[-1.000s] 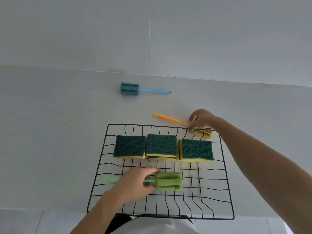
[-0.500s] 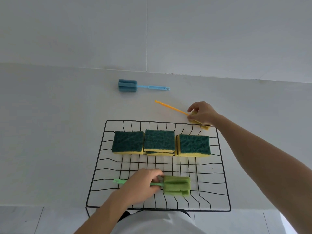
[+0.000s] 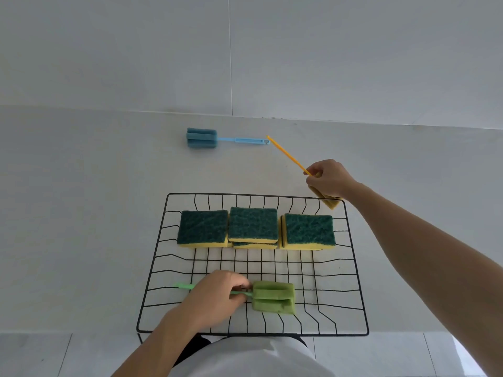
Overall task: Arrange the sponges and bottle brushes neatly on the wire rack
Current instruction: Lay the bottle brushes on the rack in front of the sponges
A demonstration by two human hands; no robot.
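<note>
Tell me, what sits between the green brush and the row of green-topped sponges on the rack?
Nothing: in the head view, only bare wire rack lies between the green brush and the sponges.

1. The rack (image 3: pixel 152 270) has a bare band of wire between the sponges (image 3: pixel 253 227) and the green brush (image 3: pixel 273 297); a hand could pass there.
2. The sponges fill most of the far row, edge to edge, with a bare strip of rack behind them.
3. The left hand (image 3: pixel 215 297) and green brush block the near left and middle; the near right corner is free.
4. The right hand (image 3: pixel 328 178) with the yellow brush (image 3: pixel 288 156) hangs over the far right corner.
5. The counter (image 3: pixel 81 213) left of the rack is open; the blue brush (image 3: pixel 202 137) lies well behind.
</note>
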